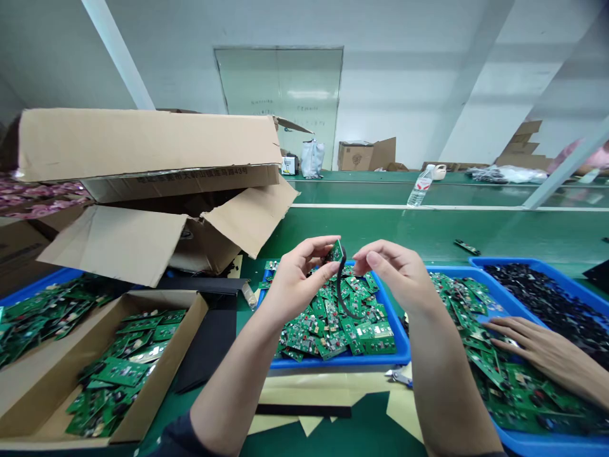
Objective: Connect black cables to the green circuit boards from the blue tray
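In my left hand (304, 273), a small green circuit board (335, 251) is pinched between thumb and fingers, tilted up above the middle blue tray. A thin black strip (339, 285) runs along the board's edge and hangs down in a curve, its lower end over the boards in the tray. My right hand (392, 270) is just to the right, apart from the board, with its fingers loosely curled and nothing visible in them. Beneath both hands lies a pile of green circuit boards (314, 324) in the blue tray (402, 343).
A co-worker's hand (533, 349) rests on boards in the right blue tray (528, 438). Black parts (552, 298) fill another tray. Blue-handled cutters (398, 377) lie near front. Left are a carton of boards (190, 317) and large cardboard boxes (152, 143). A bottle (421, 186) stands behind.
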Demonstrator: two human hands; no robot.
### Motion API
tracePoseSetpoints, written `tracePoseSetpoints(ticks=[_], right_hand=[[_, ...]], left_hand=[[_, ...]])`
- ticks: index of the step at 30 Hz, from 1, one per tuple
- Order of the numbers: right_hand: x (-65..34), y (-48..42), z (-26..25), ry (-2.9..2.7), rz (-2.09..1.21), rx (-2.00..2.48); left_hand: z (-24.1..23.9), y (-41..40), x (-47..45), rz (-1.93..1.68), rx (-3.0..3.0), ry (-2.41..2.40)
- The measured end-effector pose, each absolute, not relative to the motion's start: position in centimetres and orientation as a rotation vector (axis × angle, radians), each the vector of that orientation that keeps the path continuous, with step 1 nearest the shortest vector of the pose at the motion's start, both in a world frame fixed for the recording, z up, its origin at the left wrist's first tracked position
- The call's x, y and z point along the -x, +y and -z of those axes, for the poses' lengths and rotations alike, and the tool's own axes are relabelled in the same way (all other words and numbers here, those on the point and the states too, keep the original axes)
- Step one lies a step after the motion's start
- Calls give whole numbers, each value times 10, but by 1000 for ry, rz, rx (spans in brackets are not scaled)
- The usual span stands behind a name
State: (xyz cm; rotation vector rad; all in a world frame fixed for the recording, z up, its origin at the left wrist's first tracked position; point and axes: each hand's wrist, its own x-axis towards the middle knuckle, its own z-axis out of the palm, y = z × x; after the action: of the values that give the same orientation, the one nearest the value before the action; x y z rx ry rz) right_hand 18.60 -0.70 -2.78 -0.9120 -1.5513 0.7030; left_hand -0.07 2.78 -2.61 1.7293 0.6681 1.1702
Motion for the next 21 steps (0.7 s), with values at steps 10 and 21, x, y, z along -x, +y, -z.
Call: tracePoseSetpoints(ticks=[10, 21], right_hand=[[-170, -6, 31, -1576, -900, 890], [-170, -7, 32, -1427, -855, 893]], left_hand=[[24, 27, 0, -1312, -1983, 696], [26, 29, 1, -1416, -2186, 685]])
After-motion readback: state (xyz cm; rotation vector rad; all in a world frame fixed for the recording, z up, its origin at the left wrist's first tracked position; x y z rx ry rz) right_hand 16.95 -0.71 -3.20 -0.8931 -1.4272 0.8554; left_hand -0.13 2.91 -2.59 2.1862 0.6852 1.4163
